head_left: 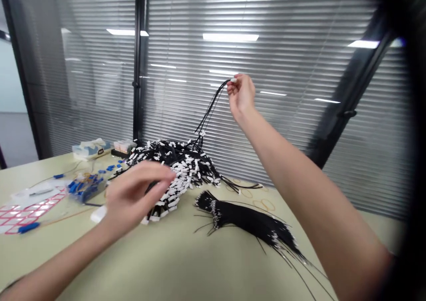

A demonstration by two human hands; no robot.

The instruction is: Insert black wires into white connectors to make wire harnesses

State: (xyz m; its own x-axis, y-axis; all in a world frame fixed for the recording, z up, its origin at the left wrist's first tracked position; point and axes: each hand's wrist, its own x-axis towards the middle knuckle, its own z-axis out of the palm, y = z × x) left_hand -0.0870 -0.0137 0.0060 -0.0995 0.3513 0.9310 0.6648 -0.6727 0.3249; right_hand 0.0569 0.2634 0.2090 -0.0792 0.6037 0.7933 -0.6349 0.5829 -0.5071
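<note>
My right hand is raised above the table in front of the blinds. Its fingers pinch the white connector end of a few thin black cables, which hang down left toward a big tangled pile of black cables with white connectors. My left hand is in front of that pile, thumb and fingers stretched out and slightly apart, and I see nothing between them. Right of the pile lies a long bundle of black wires with pale tips, a few strands straying from it.
Yellowish rubber bands lie behind the wire bundle. On the left are a clear bag with blue pieces, a red-patterned plastic sheet, a blue-handled tool and a tissue pack. Glass with blinds stands behind the table.
</note>
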